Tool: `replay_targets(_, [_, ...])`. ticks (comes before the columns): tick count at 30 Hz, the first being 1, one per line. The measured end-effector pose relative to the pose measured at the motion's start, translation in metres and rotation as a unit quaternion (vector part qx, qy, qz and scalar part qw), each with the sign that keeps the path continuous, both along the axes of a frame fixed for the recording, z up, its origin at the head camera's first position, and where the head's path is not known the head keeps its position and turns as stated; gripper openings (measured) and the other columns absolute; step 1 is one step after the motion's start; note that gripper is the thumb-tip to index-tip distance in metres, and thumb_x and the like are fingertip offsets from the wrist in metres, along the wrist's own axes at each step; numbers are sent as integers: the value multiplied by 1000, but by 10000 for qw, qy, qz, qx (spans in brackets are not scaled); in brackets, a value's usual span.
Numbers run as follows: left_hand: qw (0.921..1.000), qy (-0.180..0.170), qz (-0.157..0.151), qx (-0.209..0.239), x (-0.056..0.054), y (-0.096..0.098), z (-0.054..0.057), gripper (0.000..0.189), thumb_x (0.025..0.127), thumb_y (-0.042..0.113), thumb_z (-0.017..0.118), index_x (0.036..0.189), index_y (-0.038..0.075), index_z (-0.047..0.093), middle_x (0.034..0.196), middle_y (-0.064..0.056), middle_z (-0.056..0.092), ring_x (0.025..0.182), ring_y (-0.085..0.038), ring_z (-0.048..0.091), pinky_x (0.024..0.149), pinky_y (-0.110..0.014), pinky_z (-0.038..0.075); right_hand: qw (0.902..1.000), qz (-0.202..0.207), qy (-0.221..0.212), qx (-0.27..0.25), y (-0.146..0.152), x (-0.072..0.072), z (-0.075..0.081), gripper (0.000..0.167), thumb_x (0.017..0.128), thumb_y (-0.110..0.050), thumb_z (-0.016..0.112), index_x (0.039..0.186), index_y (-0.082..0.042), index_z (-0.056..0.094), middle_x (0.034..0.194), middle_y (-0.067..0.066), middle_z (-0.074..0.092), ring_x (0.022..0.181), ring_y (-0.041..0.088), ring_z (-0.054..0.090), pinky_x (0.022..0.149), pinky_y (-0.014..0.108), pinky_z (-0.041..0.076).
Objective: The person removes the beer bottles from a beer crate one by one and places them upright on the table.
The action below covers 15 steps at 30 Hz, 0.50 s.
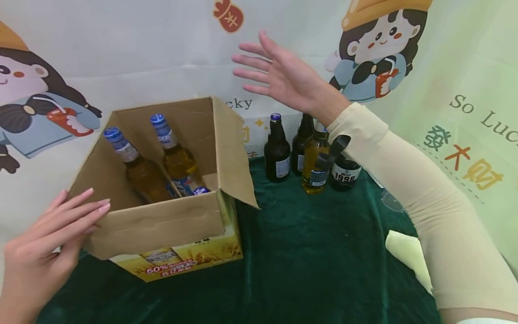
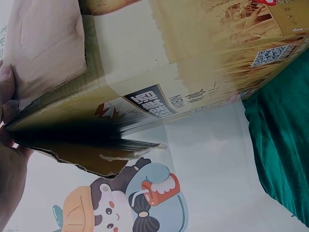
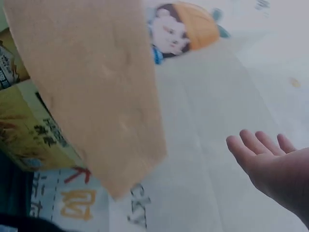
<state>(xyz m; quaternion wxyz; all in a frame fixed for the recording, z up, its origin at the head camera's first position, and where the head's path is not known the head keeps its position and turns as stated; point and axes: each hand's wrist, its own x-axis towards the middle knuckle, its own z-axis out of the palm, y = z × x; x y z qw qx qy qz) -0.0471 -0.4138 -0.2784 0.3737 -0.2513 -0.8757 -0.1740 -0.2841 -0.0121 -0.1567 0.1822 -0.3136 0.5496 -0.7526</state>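
Note:
An open cardboard box [image 1: 162, 225] with printed beer pictures stands on the left. My left hand [image 1: 52, 238] holds its near left corner, fingers over the top edge and thumb lower down outside; the left wrist view shows fingers [image 2: 6, 84] at the flap corner. Inside lean two amber beer bottles [image 1: 147, 177] [image 1: 182, 162] with blue caps, and another blue cap [image 1: 200, 191] shows low behind the front flap. My right hand [image 1: 283, 74] is raised in the air behind the box's right side, fingers spread and holding nothing. In the right wrist view that hand [image 3: 270, 164] is beside the box's side flap [image 3: 91, 96].
Right of the box stand several bottles: a dark bottle [image 1: 277, 153], another dark one [image 1: 301, 139], a clear amber bottle [image 1: 315, 166] and a dark one labelled 1998 [image 1: 345, 173], partly behind my right forearm. A pale yellow cloth [image 1: 406, 254] lies on the green tablecloth [image 1: 315, 252].

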Motion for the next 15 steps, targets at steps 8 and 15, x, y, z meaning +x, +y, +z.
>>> replay_targets(8, [9993,190,-67,306,2,12,3,54,106,44,46,114,0,76,130,26,60,137,-1,52,128,-34,30,9799,619,740,1749,-79,2,4,54,110,-39,38,159,-20,29,157,1,45,143,16,47,120,33,42])
replay_targets(15, [9993,167,-27,342,3,8,9,54,106,45,47,113,1,77,126,27,60,135,0,54,127,-34,30,9418,488,1424,3005,-134,-7,-9,59,104,-45,51,157,-29,32,159,-7,40,144,9,44,119,28,41])
